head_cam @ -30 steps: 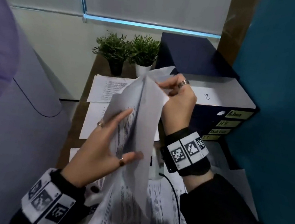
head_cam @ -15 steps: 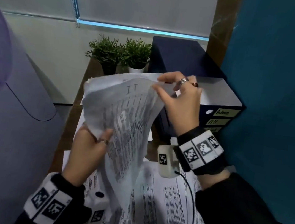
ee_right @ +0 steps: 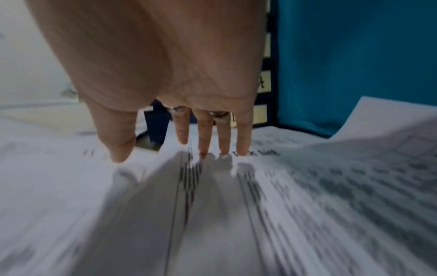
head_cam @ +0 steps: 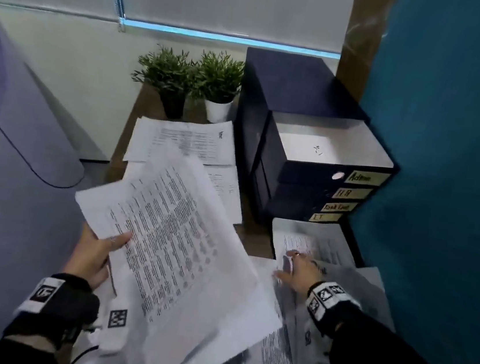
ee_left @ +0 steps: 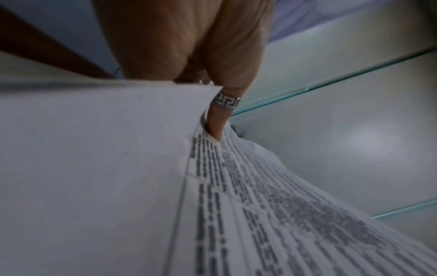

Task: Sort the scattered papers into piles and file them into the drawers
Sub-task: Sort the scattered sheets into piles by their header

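My left hand [head_cam: 94, 251] holds a stack of printed sheets [head_cam: 176, 249] by its left edge, thumb on top, and the stack lies tilted over the desk. In the left wrist view the ringed thumb [ee_left: 220, 119] presses on the held sheets [ee_left: 118, 168]. My right hand [head_cam: 297, 269] is spread flat, fingers straight, on loose papers [head_cam: 330, 247] at the right; the right wrist view shows the fingertips [ee_right: 203, 147] touching those papers [ee_right: 307, 186]. The dark drawer unit [head_cam: 309, 172] stands behind, its top drawer [head_cam: 328, 144] pulled out with a sheet inside. Labels mark the drawer fronts.
Two small potted plants [head_cam: 190, 85] stand at the back of the wooden desk [head_cam: 136, 126]. More sheets [head_cam: 183, 141] lie flat in front of them. A teal wall [head_cam: 451, 177] closes the right side, and a grey panel [head_cam: 20, 185] the left.
My right hand let go of the raised stack and dropped to the loose papers at the right. My left hand lowered the stack from upright to tilted over the desk.
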`<state>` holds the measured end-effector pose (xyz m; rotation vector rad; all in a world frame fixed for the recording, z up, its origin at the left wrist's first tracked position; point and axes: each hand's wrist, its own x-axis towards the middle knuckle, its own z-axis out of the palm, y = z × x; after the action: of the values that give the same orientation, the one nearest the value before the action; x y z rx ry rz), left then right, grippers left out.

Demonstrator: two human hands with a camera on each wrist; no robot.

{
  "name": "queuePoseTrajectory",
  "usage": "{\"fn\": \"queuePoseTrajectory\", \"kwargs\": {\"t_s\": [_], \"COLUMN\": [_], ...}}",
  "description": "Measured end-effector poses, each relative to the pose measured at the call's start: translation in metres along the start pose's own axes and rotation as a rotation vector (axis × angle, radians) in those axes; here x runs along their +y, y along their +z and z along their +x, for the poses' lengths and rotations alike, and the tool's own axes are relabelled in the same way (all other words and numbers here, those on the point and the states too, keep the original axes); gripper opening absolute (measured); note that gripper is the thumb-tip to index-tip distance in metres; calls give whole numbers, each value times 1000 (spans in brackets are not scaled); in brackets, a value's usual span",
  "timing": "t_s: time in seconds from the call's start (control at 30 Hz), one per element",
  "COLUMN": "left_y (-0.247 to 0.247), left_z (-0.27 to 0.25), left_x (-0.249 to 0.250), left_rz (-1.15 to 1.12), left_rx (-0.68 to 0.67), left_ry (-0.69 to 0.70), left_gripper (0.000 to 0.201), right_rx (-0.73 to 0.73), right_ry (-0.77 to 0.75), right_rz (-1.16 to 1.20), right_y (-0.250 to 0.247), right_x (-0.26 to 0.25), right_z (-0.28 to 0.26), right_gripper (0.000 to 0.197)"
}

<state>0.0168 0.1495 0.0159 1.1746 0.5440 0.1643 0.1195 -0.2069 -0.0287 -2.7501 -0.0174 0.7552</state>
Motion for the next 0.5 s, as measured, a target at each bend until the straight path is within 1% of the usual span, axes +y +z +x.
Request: {"fn": "queuePoseTrajectory", "kwargs": {"t_s": [0.03, 0.13, 0.2, 0.27, 0.37, 0.4, 0.43, 0.47, 0.5], "left_y": [-2, -5, -8, -14, -21, -21, -22, -23, -21], "left_z": [-1, -3, -5, -8, -14, -16, -18, -17, -19], "left_x": [-8, -18, -16, -15, -18, -22, -26, -32, -36], "left_rz": [8, 26, -25, -122, -257, -284, -287, -290, -279], "left_rx": [8, 22, -28, -92, -171, -195, -196, -188, -179], "left_ry": [-19, -35, -56, -92, -219, -248, -255, -257, -274], "left_gripper": [61, 59, 55, 53, 69, 64, 53, 46, 50], "right_rx": [6, 134, 167, 167, 174, 174, 172, 166, 157], "right_ry": [13, 47, 56, 65, 74, 70, 66, 60, 58], "right_rz": [-103, -231, -280, -307, -314, -318, -328, -338, -348], "right_y": [10, 22, 24, 23, 25, 26, 26, 27, 27], "right_x": [-1, -7, -10, -14, -16, -16, -16, -16, -15], "right_z": [0, -1, 1, 6, 14, 15, 16, 17, 18], "right_gripper": [65, 58, 54, 51, 49, 50, 51, 53, 54]}}
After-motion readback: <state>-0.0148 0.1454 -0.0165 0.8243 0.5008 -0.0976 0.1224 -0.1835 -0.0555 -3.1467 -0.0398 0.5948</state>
